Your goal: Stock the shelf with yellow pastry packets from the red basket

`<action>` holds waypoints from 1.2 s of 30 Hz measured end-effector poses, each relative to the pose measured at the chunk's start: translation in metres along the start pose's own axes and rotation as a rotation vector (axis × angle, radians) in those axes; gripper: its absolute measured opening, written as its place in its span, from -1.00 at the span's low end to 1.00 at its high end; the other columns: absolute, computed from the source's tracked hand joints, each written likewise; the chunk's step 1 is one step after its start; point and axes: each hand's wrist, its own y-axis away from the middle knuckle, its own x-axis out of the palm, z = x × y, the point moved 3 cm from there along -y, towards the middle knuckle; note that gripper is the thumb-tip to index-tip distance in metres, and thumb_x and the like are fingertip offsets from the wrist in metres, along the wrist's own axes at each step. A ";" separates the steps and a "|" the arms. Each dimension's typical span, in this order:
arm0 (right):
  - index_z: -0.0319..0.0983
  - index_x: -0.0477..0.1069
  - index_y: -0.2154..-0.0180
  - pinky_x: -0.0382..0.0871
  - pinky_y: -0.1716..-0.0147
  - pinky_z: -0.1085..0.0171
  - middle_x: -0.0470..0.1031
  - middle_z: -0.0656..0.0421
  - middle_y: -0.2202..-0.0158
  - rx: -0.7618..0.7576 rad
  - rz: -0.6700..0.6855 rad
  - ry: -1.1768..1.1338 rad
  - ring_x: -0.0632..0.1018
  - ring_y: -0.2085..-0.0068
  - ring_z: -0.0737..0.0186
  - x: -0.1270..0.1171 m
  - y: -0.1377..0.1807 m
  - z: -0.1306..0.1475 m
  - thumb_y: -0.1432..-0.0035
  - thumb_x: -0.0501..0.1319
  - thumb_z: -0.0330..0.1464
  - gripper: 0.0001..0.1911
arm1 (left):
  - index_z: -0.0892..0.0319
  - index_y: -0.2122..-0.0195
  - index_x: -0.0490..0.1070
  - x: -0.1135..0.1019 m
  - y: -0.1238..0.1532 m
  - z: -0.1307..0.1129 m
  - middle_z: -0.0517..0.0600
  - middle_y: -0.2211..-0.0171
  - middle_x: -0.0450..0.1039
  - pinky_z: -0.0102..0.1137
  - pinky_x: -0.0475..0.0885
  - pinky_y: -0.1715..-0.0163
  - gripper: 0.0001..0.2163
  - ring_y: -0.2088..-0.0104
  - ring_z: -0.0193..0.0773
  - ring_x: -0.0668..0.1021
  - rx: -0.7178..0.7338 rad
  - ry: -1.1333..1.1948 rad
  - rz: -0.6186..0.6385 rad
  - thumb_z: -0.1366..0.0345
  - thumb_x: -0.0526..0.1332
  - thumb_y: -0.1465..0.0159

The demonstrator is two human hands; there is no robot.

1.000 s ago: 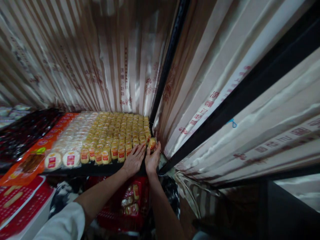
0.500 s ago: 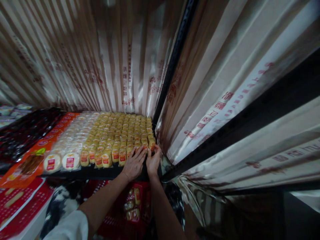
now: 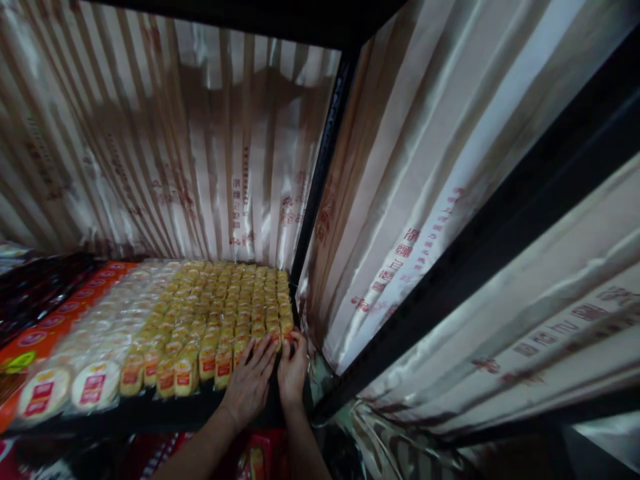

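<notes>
Rows of yellow pastries (image 3: 210, 320) in clear wrappers with red labels stand close together on a black shelf (image 3: 150, 415). My left hand (image 3: 250, 387) lies over the front ends of the rows near the right corner, its fingers stretched out and touching the packets. Beside it, my right hand (image 3: 293, 375) has thumb and bent fingers on the front wrapped pastry (image 3: 287, 327) of the rightmost row. That packet's lower part is hidden by my fingers.
Left of the pastries lie round white wrapped cakes (image 3: 95, 385), an orange packet strip (image 3: 60, 310) and dark shiny packets (image 3: 40, 287). Pleated printed cloth (image 3: 215, 153) hangs behind and to the right. A black post (image 3: 320, 180) marks the corner. Below, a red basket (image 3: 270, 443) shows partly.
The view has tilted upward and shifted slightly right, so shelf and hands appear lower and further left. Both hands stay at the front right end of the pastry rows.
</notes>
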 end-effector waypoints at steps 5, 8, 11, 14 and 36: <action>-0.22 0.30 0.28 0.34 0.17 0.17 0.46 0.08 0.31 -0.012 0.002 0.039 0.48 0.23 0.13 0.000 -0.007 0.003 -0.07 0.07 -0.32 -0.84 | 0.22 -0.12 0.27 -0.005 -0.001 0.000 -0.01 -0.25 0.12 -0.18 -0.23 -0.26 -0.58 -0.30 -0.17 -0.03 -0.003 0.020 -0.020 0.32 0.01 -0.22; -0.21 0.27 0.29 0.35 0.20 0.19 0.45 0.09 0.33 0.008 0.005 0.034 0.49 0.27 0.15 0.004 -0.010 0.003 -0.04 0.07 -0.35 -0.86 | 0.22 -0.13 0.26 -0.006 -0.002 0.000 -0.02 -0.24 0.12 -0.18 -0.24 -0.27 -0.57 -0.30 -0.19 -0.03 -0.016 0.031 -0.031 0.32 0.01 -0.22; -0.20 0.26 0.29 0.34 0.16 0.18 0.46 0.07 0.25 0.008 0.026 0.002 0.49 0.22 0.16 0.008 -0.010 0.001 -0.07 0.06 -0.33 -0.87 | 0.21 -0.13 0.26 -0.005 -0.002 0.000 -0.02 -0.23 0.16 -0.18 -0.23 -0.26 -0.57 -0.29 -0.20 0.01 -0.012 0.027 -0.035 0.36 0.00 -0.21; -0.21 0.27 0.29 0.30 0.09 0.14 0.45 0.02 0.15 0.003 0.036 0.010 0.47 0.14 0.13 0.011 -0.008 -0.001 -0.09 0.05 -0.31 -0.86 | 0.22 -0.12 0.28 -0.002 -0.003 0.000 -0.01 -0.21 0.19 -0.18 -0.22 -0.26 -0.58 -0.28 -0.19 0.04 -0.013 0.032 -0.057 0.36 0.00 -0.22; -0.22 0.32 0.30 0.32 0.10 0.15 0.46 0.05 0.23 0.002 0.047 0.040 0.48 0.18 0.15 0.009 -0.009 -0.015 -0.11 0.04 -0.23 -0.79 | 0.27 -0.07 0.33 0.003 0.000 -0.001 0.05 -0.20 0.21 -0.15 -0.12 -0.26 -0.61 -0.28 -0.17 0.05 -0.036 0.174 -0.181 0.37 -0.07 -0.27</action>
